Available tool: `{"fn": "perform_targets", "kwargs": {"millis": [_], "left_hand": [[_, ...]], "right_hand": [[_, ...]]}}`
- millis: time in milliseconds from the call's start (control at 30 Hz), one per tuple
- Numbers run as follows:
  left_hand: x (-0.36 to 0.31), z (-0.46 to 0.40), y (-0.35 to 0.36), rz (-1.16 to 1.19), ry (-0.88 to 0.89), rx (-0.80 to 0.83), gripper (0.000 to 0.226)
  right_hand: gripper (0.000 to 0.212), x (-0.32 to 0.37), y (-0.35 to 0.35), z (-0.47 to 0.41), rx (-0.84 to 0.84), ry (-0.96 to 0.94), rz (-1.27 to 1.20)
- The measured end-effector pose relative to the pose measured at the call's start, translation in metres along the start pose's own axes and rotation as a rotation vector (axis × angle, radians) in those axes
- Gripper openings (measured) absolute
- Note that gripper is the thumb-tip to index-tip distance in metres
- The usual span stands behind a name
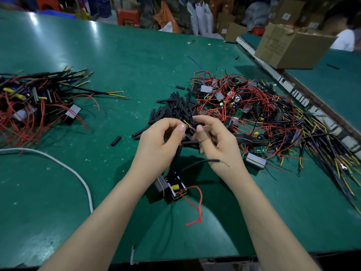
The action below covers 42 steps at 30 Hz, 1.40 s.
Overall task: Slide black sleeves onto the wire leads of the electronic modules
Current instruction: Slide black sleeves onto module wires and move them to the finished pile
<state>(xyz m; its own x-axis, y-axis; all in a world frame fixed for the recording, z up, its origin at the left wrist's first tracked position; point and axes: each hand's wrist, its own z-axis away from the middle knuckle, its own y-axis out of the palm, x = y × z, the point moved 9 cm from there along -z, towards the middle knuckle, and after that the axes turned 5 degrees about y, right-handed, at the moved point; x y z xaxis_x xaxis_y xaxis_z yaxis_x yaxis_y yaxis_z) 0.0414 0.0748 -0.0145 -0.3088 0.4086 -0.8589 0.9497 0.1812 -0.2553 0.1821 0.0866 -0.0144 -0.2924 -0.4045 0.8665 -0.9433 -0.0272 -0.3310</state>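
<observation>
My left hand [160, 141] pinches the yellow wire leads [188, 124] of one electronic module [172, 187], which hangs low between my wrists with a red wire [197, 204] trailing toward me. My right hand [214, 139] pinches a black sleeve [197, 126] right at the tips of those leads. Another black sleeved lead [203, 162] of the same module runs under my right wrist. A heap of loose black sleeves [175, 108] lies just beyond my hands.
A pile of modules with black-sleeved leads [37, 98] lies at the left. At the right sprawls a tangle of bare-leaded modules with red and yellow wires [263, 114]. A white cable [64, 167] curves at the near left. A cardboard box [291, 45] stands on the neighbouring table.
</observation>
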Motion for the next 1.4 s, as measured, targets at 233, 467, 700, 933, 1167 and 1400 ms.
{"fn": "perform_targets", "kwargs": {"millis": [233, 467, 700, 933, 1167, 1400], "left_hand": [[0.004, -0.003, 0.007, 0.259, -0.068, 0.037, 0.016], [-0.002, -0.002, 0.001, 0.169, 0.023, -0.017, 0.018], [-0.01, 0.0, 0.001, 0.131, 0.084, -0.009, 0.019], [-0.007, -0.001, 0.009, 0.258, 0.02, 0.066, 0.02], [0.002, -0.002, 0.013, 0.309, -0.112, 0.106, 0.021], [0.012, 0.0, 0.016, 0.438, -0.266, 0.1, 0.027]], "right_hand": [[0.022, -0.002, 0.003, -0.002, 0.02, -0.017, -0.03], [0.018, -0.004, 0.004, -0.002, 0.019, -0.008, -0.078], [0.018, -0.006, 0.006, -0.002, 0.025, -0.007, -0.025], [0.02, -0.006, 0.006, -0.002, 0.012, -0.007, 0.017], [0.017, -0.003, 0.004, 0.0, -0.008, -0.029, 0.101], [0.018, 0.002, 0.001, 0.003, -0.049, -0.052, 0.202]]}}
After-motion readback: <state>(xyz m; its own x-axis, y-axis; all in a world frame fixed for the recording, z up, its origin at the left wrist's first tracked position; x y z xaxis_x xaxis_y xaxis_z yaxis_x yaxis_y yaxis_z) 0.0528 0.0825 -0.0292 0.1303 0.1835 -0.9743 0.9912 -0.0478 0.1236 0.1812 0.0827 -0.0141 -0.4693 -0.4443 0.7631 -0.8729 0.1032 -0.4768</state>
